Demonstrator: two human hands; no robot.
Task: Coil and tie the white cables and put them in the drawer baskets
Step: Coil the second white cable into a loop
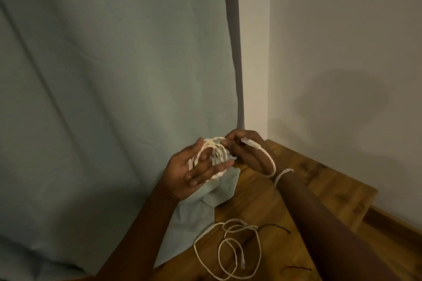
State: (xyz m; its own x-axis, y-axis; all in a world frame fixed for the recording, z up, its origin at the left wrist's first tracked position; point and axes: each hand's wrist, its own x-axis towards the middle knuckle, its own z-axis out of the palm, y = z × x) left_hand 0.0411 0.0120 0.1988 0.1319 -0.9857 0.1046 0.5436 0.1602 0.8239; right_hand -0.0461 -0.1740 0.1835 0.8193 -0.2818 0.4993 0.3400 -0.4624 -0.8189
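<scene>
Wooden bench (319, 180) fills the lower right of the frame, with a pale green curtain (102, 75) behind it on the left and a bare wall (342, 41) on the right.

One white cable is wound into a coil (215, 155) in the middle of the frame. The left hand (196, 171) holds it, with the loops lying across the palm and the fingers mostly straight around them. The right hand (244, 150) is just beside the coil on its right, touching it. Its fingers pinch the cable's end, and the plug (251, 142) sticks out past them. From the plug a short loop of cable hangs down by the right wrist.

It looks like the winding of this cable is nearly done and the tying part comes next. The loose end may need to go around the coil to hold it tight. If the left hand lets go too soon, the loops could spring apart.

A second cable (230, 248) lies loose on the bench at the bottom of the frame, well apart from both hands. It is not coiled or tied yet. Two thin dark strings (277, 227) lie near it, maybe for tying.

No drawer or basket can be seen, so nothing looks put away yet.
</scene>
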